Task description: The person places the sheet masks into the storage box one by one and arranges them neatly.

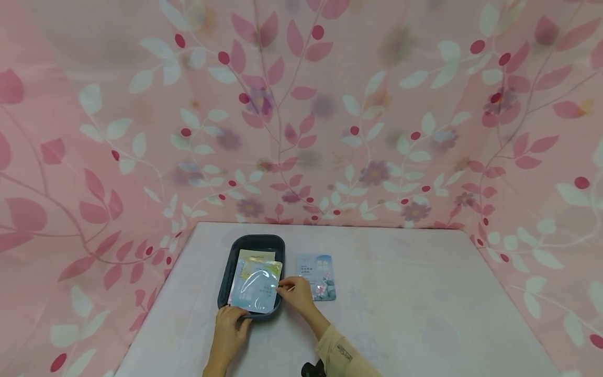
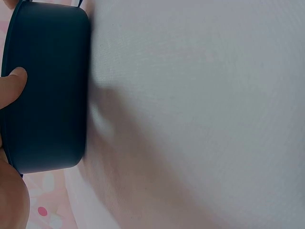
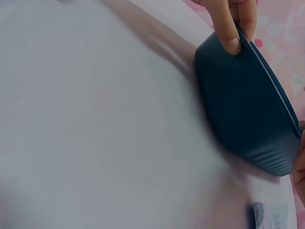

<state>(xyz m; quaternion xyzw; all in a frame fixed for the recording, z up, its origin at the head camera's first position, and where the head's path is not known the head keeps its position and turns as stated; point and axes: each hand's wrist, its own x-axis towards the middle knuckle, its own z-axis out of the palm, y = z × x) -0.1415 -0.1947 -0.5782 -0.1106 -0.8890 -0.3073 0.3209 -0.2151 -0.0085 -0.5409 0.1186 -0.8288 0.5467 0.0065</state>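
A dark blue rectangular tray [image 1: 258, 241] stands at the left of the table, holding several flat sachets. Uppermost is a shiny light blue sachet [image 1: 254, 296] with a yellow-green top end. Behind it shows the edge of a pale yellow sachet [image 1: 257, 254]. My left hand [image 1: 228, 329] grips the tray's near left corner, its thumb [image 2: 15, 86] against the outer wall. With bent fingers, my right hand [image 1: 300, 296] pinches the right edge of the light blue sachet beside the tray's right rim. In the right wrist view, only part of that hand shows at the right border.
A blue printed sachet [image 1: 323, 269] lies flat on the white table [image 1: 414, 303], right of the tray and partly behind my right hand. A small black object [image 1: 313, 369] shows by the right sleeve. Pink floral cloth [image 1: 301, 131] hangs behind and at the sides.
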